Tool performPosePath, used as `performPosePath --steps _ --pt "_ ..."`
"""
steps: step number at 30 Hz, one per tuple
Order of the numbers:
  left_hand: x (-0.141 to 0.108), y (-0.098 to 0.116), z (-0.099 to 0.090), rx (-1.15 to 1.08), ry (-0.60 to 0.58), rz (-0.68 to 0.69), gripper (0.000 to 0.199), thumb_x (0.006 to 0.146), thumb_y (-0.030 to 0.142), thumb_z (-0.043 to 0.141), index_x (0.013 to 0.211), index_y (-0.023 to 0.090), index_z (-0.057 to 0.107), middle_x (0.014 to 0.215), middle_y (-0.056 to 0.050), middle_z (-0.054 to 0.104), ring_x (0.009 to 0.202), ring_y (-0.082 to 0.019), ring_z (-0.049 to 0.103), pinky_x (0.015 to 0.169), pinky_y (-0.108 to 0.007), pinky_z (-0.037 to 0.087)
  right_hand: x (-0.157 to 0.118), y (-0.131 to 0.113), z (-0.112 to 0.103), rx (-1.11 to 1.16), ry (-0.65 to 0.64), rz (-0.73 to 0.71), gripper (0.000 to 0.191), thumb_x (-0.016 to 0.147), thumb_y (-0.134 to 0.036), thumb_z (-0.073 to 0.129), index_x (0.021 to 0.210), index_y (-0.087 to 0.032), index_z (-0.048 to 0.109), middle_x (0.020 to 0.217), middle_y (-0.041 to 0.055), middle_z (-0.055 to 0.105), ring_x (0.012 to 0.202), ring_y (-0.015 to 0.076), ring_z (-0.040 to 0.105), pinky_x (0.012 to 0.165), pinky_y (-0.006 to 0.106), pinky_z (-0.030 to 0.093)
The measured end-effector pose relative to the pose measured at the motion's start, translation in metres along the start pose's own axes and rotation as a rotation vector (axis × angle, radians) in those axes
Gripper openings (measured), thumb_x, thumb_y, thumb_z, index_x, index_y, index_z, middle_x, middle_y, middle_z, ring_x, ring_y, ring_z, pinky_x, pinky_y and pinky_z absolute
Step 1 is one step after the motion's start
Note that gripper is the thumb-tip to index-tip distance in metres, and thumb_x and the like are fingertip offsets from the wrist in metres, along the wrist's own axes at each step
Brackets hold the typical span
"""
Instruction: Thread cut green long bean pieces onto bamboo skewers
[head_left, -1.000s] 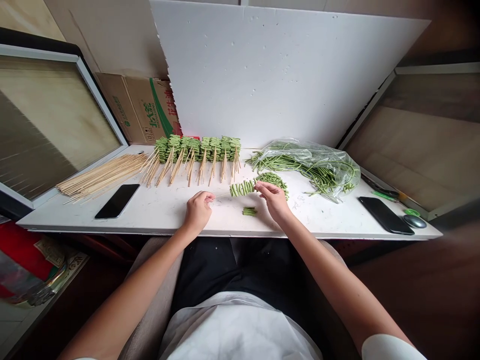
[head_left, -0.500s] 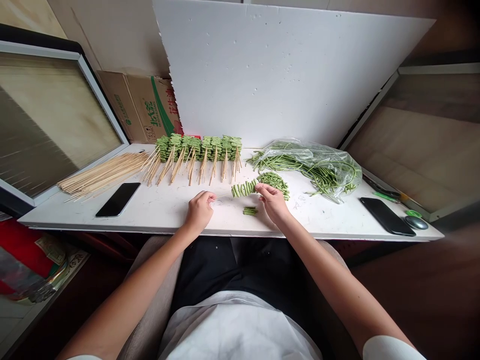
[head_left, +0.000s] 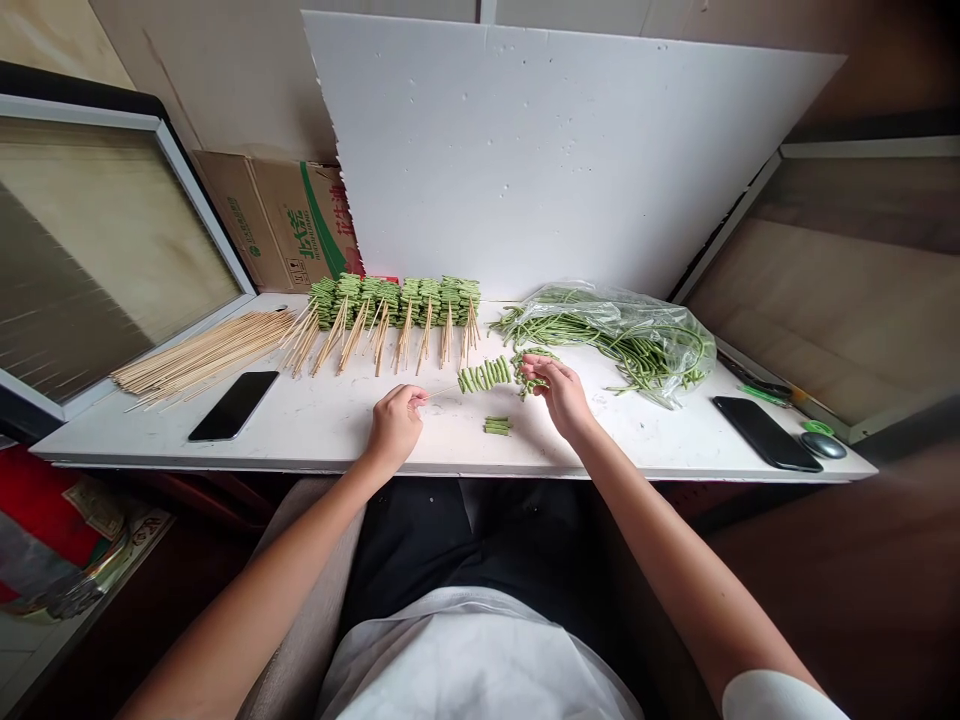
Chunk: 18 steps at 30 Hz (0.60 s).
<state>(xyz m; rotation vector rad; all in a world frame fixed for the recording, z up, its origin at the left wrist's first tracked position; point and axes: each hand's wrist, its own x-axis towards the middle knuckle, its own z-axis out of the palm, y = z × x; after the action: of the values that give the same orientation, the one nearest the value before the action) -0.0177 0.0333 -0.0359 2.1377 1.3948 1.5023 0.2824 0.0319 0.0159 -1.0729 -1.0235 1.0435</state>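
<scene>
My left hand [head_left: 396, 425] pinches the bare end of a bamboo skewer [head_left: 442, 391] above the white table. Folded green beans [head_left: 484, 376] are threaded along the skewer's far part. My right hand [head_left: 559, 395] is apart from them, its fingers pinched at a heap of long green beans [head_left: 529, 372] and seeming to hold a strand. Just below the skewer lies a small stack of short bean pieces [head_left: 497, 426]. The heap's underside is hidden by my fingers.
Finished bean skewers [head_left: 397, 305] stand in a row along the white table [head_left: 322, 445]. A bundle of bare skewers [head_left: 202, 350] and a black phone [head_left: 234, 405] lie left; a plastic bag of long beans [head_left: 622, 340], another phone [head_left: 765, 433] and a computer mouse [head_left: 823, 445] lie right.
My right hand has moved right, off the threaded beans and onto the bean heap. My left hand still holds the skewer, and the view has shifted slightly.
</scene>
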Motion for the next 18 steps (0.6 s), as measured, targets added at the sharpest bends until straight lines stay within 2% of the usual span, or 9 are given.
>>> performPosePath --steps 3,7,11,13,18 --pt "0.000 0.003 0.000 -0.021 0.002 -0.028 0.036 0.076 -0.006 0.047 0.089 0.018 0.070 0.086 -0.004 0.076 0.080 -0.020 0.076 0.074 -0.029 0.059 -0.006 -0.001 0.006 -0.025 -0.063 -0.009 0.034 0.082 -0.049 0.073 0.100 -0.022 0.079 0.093 0.0051 0.073 0.077 0.0167 0.058 0.059 0.029 0.038" --pt "-0.003 0.020 -0.001 -0.103 -0.047 -0.097 0.031 0.083 -0.002 0.049 0.091 0.018 0.071 0.079 -0.002 0.076 0.071 -0.018 0.074 0.071 -0.028 0.059 -0.026 -0.007 0.028 -0.156 -0.199 -0.004 0.042 0.081 -0.062 0.078 0.091 -0.022 0.075 0.095 0.0067 0.072 0.077 0.0179 0.056 0.059 0.030 0.038" --pt "-0.008 0.041 0.000 -0.162 -0.074 -0.107 0.027 0.088 0.002 0.051 0.093 0.019 0.071 0.083 -0.003 0.078 0.068 -0.017 0.073 0.071 -0.029 0.060 -0.041 -0.011 0.043 -0.215 -0.127 0.029 0.055 0.067 -0.066 0.090 0.063 -0.024 0.054 0.067 0.0015 0.057 0.062 0.0158 0.047 0.058 0.034 0.036" --pt "-0.010 0.046 0.000 -0.162 -0.070 -0.088 0.029 0.088 0.001 0.050 0.094 0.020 0.071 0.084 -0.003 0.077 0.072 -0.018 0.074 0.072 -0.029 0.061 -0.042 -0.011 0.044 -0.212 -0.103 0.052 0.063 0.063 -0.066 0.093 0.057 -0.025 0.045 0.060 -0.0012 0.048 0.059 0.0150 0.043 0.057 0.034 0.034" --pt "-0.012 0.047 0.000 -0.162 -0.075 -0.053 0.034 0.087 -0.003 0.047 0.094 0.019 0.071 0.085 -0.004 0.077 0.076 -0.018 0.075 0.070 -0.028 0.060 -0.040 -0.011 0.040 -0.306 -0.096 0.087 0.064 0.064 -0.062 0.093 0.052 -0.026 0.042 0.052 -0.0029 0.038 0.055 0.0149 0.039 0.055 0.035 0.030"
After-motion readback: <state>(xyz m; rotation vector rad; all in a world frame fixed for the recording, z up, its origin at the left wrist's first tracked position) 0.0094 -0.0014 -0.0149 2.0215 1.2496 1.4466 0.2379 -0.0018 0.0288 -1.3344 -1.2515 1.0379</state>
